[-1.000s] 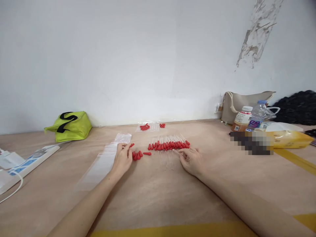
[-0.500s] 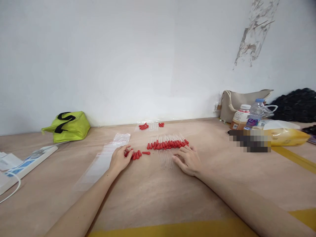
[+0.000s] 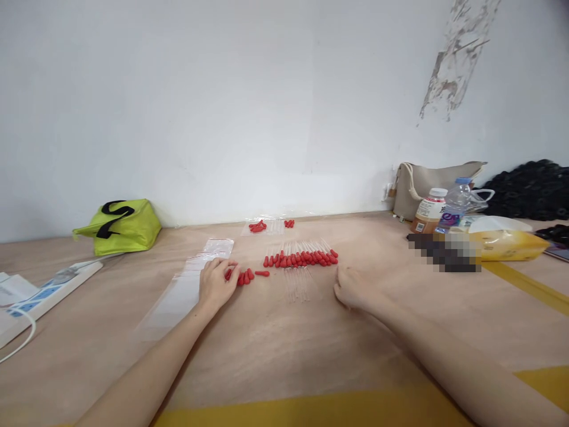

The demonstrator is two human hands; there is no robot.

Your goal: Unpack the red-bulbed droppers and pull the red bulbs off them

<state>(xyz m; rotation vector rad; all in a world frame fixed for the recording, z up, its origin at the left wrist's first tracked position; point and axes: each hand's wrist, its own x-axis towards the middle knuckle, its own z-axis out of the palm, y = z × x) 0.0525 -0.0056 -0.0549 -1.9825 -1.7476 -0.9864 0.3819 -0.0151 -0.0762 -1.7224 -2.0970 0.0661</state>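
My left hand rests on the table with its fingers curled over the near end of a small pile of loose red rubber bulbs; one bulb shows between the fingertips. My right hand lies to the right of several bare glass tubes, apart from them, with its fingers curled under and nothing visible in them. Behind the tubes is a row of glass droppers with red bulbs.
Clear plastic bags lie left of my left hand. More red bulbs on plastic lie near the wall. A green bag and a power strip are at the left; bottles, a beige bag and a yellow packet at the right.
My left hand brought a red bulb down to the loose pile and stayed there. My right hand left the glass tubes and drew back to the right, its fingers curling in.
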